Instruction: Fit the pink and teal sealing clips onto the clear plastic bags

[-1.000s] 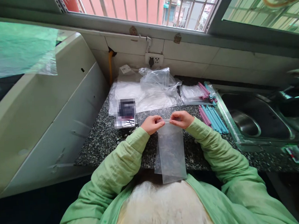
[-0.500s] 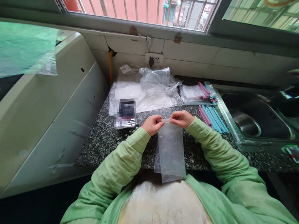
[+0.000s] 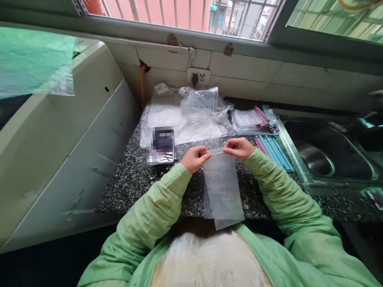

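1. Clear zip-top plastic bag (image 3: pixel 222 189): held by its top edge between both hands and hanging down toward the person's body, with its lower end past the near edge of the granite countertop (image 3: pixel 131 178).
2. Left hand (image 3: pixel 195 158): fingers curled, thumb and fingertips pinching the bag's top left corner.
3. Right hand (image 3: pixel 241 148): fingers curled, thumb and fingertips pinching the bag's top right corner. The bag's sealing strip spans the gap between the two hands.
4. Blue and pink sticks (image 3: pixel 272 151): lying on the countertop just right of the right hand.
5. Small dark packet (image 3: pixel 161 144): lying just beyond and left of the left hand; its face is blurred.
6. Loose clear plastic bags (image 3: pixel 192 117): piled beyond both hands, against the tiled wall.
7. Steel sink (image 3: pixel 326 151): set into the countertop, right of the sticks.
8. White appliance (image 3: pixel 56 140): standing well left of the left hand.
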Tool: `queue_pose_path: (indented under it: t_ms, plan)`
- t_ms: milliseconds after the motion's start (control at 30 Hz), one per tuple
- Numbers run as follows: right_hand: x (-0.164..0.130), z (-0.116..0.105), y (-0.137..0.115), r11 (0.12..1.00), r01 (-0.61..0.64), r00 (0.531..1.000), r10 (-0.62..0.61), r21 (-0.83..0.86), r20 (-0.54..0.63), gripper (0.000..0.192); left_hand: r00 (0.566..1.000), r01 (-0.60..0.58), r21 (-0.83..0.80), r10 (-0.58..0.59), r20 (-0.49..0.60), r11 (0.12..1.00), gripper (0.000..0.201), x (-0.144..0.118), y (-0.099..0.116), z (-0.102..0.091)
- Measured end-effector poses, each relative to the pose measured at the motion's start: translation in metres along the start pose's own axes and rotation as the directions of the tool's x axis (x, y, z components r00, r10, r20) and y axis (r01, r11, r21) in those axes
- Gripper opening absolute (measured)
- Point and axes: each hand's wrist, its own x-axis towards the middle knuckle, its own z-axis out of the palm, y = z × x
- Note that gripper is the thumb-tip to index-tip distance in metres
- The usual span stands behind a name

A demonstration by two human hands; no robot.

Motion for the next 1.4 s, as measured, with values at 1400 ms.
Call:
queue_pose_path:
  t_ms: [1400]
  plan:
    - [0.005,0.012,-0.002,0.943,-0.130,0.989,0.146,0.307,-0.031,0.045,1.000,0.010,0.120,-0.014,0.028,0.993,0.023,-0.001,0.005,0.000]
